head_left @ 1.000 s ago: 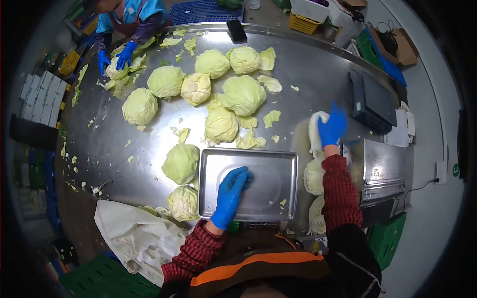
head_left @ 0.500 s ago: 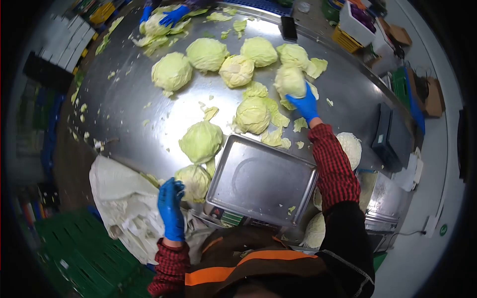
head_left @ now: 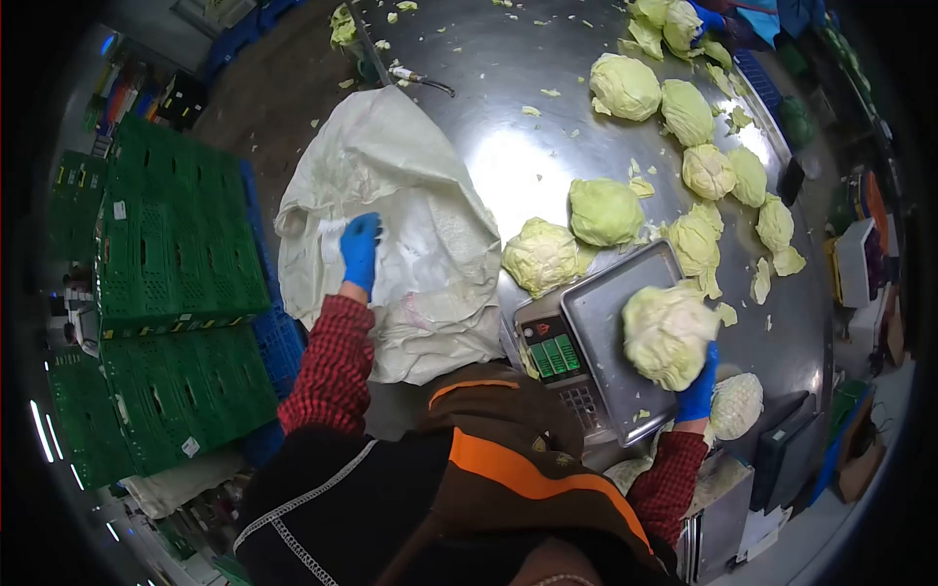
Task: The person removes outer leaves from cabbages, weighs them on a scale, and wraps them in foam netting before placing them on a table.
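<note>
A pale green cabbage is held over the metal tray of a scale, and my right hand is closed round its lower right side. My left hand is over the large white sack, its fingers curled at the sack's cloth. Both hands wear blue gloves. Left of the tray, the scale's keypad and green display show. Beside the tray sit a cabbage with pale leaves and a greener cabbage.
More cabbages and loose leaves lie across the steel table. At the top right a co-worker's gloved hand is at a cabbage. Stacked green crates stand left. A cauliflower-like white head lies right of the tray.
The view has turned left. My right hand has brought the cabbage from the table's far side to over the tray. My left hand has moved over the sack.
</note>
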A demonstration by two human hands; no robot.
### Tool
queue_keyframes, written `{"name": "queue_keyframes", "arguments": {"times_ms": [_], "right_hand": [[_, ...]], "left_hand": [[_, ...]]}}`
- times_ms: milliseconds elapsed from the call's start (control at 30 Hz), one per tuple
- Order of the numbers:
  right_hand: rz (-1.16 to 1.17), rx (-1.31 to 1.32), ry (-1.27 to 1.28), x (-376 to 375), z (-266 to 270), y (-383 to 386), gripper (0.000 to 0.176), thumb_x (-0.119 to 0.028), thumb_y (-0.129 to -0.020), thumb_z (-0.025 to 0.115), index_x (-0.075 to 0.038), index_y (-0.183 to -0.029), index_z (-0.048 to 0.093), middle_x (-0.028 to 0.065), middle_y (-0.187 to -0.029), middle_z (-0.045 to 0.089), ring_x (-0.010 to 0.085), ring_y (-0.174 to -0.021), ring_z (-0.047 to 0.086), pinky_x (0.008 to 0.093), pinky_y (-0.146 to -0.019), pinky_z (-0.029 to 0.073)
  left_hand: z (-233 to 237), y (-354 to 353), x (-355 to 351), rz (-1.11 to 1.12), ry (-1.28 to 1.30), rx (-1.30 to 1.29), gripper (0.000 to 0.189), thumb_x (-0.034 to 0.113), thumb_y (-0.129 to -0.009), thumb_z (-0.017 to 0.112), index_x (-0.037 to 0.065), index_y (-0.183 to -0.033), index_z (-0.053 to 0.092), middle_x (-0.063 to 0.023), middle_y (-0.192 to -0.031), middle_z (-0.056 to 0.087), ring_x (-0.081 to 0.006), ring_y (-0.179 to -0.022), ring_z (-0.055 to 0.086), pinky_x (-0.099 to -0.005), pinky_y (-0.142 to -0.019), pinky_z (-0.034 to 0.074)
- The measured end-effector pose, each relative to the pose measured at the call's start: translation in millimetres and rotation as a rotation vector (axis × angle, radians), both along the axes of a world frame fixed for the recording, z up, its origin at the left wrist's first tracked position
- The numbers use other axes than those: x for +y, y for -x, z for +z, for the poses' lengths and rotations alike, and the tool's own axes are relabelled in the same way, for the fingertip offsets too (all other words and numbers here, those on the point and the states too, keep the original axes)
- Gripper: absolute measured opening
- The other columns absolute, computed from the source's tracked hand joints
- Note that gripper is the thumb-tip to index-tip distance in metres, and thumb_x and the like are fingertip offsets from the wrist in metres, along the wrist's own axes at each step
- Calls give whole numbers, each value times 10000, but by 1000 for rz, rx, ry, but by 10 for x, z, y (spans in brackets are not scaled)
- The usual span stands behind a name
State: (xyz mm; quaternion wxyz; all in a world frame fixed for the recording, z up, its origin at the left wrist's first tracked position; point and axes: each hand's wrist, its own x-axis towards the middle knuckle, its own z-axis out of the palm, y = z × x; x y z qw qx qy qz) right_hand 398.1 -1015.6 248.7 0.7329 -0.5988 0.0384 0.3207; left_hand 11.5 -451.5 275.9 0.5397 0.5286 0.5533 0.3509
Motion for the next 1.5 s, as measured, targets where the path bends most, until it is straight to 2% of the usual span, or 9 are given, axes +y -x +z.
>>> {"name": "queue_keyframes", "arguments": {"times_ms": [100, 233, 367, 600, 800, 1000, 1200, 1333, 1500], "right_hand": [[-83, 70, 411, 330, 963, 341, 424, -310, -898, 518, -101, -1266, 486, 83, -1186, 554, 183, -1077, 527, 330, -900, 414], [-295, -241, 497, 146, 1214, 452, 340, -238, -902, 522, -80, -1203, 539, 49, -1106, 599, 153, -984, 572, 287, -806, 448], [-84, -374, 450, 768, 1655, 720, 319, -216, -903, 528, -43, -1171, 554, 61, -1074, 611, 151, -933, 596, 257, -769, 465], [366, -346, 251, 2092, 1796, 1312, 266, -134, -889, 556, -1, -1120, 570, 62, -1003, 625, 131, -870, 593, 253, -765, 470], [669, -703, -61, 3105, 2283, 2002, 240, -122, -809, 664, -47, -1033, 622, 27, -882, 629, 85, -771, 565, 230, -653, 474], [609, -673, -77, 3012, 2151, 2021, 175, -130, -764, 709, -25, -890, 650, 40, -786, 610, 83, -680, 559, 221, -623, 460], [564, -715, -102, 2955, 1977, 2099, 216, -138, -781, 706, -16, -934, 614, 32, -822, 601, 69, -690, 535, 225, -627, 455], [630, -517, -94, 3142, 1886, 2179, 180, -84, -800, 674, -9, -942, 593, 33, -875, 595, 65, -780, 542, 241, -692, 467], [893, -273, -500, 3462, 1899, 2404, 137, -98, -876, 587, -24, -989, 564, 14, -881, 565, 77, -791, 524, 240, -712, 457]], "left_hand": [[-346, -51, -53, -75, 34, 97, 236, 194, -818, 629, 43, -999, 652, -42, -893, 644, -124, -762, 600, -251, -638, 459], [-711, -479, 111, -132, -327, 231, 316, 203, -750, 709, -7, -980, 658, -75, -886, 662, -152, -746, 610, -259, -705, 480], [-1009, -547, 259, -143, -57, 81, 292, 177, -770, 705, 19, -1009, 648, -37, -849, 636, -96, -750, 585, -205, -677, 461], [357, 56, -273, 85, 359, -572, 164, 109, -793, 679, 52, -929, 608, 6, -767, 574, -72, -656, 543, -207, -601, 454], [1589, -392, -1056, -337, 278, -632, 165, 82, -784, 675, 61, -918, 581, 15, -784, 565, -70, -665, 533, -200, -591, 421], [1803, -583, -1367, -676, 384, -583, 227, 97, -789, 669, 39, -988, 574, -4, -803, 582, -51, -657, 515, -188, -578, 395], [1853, -752, -1560, -548, 388, -564, 205, 140, -814, 654, 33, -975, 589, -19, -797, 621, -47, -644, 542, -167, -548, 409], [1852, -625, -1578, -480, 150, -412, 320, 102, -776, 687, 19, -1047, 538, -42, -913, 589, -80, -759, 555, -201, -653, 450], [1921, -126, -1551, -482, -151, -337, 452, 52, -773, 657, 9, -1184, 474, -80, -1096, 549, -149, -996, 540, -269, -879, 432]]}}
